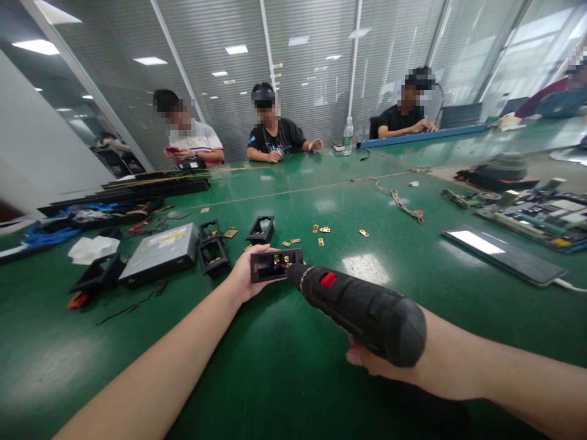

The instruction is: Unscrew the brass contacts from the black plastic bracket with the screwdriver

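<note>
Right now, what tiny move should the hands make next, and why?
Probably press the electric screwdriver in the right hand straight in. Its tip already meets the small black frame that the left hand holds up, where brass pieces show inside.

A small black rectangular frame point(276, 265) is held on edge above the green table point(284, 379), its open face turned toward the camera, pinched between the left hand's fingers point(257, 249) — brass-coloured metal bits show inside it. A black electric screwdriver point(362, 308), thick-bodied with a red switch on top, lies in the right hand's fingers point(362, 360) — its nose points up-left, meeting the frame's right end.
</note>
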A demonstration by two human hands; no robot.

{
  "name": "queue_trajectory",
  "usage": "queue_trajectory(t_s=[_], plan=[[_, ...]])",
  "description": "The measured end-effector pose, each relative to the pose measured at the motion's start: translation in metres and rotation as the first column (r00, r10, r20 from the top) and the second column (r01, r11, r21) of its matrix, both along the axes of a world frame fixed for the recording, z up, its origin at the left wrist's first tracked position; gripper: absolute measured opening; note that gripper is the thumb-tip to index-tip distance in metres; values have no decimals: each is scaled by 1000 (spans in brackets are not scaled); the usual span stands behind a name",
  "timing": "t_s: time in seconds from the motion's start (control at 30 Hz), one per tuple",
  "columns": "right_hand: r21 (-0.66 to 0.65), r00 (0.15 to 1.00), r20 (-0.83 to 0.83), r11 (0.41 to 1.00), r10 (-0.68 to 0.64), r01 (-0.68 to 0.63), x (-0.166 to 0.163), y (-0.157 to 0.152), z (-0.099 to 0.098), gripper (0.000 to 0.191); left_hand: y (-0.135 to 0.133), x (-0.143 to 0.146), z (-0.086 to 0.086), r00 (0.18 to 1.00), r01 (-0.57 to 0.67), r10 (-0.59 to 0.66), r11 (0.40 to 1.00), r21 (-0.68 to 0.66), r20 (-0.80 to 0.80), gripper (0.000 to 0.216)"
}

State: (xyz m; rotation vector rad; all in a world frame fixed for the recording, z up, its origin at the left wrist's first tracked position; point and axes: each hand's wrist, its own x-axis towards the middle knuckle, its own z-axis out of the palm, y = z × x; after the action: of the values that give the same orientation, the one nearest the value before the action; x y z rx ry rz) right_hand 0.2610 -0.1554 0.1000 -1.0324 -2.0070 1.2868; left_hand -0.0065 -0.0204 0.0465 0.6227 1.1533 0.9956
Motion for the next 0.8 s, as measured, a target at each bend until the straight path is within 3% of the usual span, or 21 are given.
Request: queue_trajectory(t_s=[0.8], plan=[[-21,1000,-27,1000,-5,4,-2,0,0,10,0,-2,-2,1000,-8,8,1000,14,-1,17]])
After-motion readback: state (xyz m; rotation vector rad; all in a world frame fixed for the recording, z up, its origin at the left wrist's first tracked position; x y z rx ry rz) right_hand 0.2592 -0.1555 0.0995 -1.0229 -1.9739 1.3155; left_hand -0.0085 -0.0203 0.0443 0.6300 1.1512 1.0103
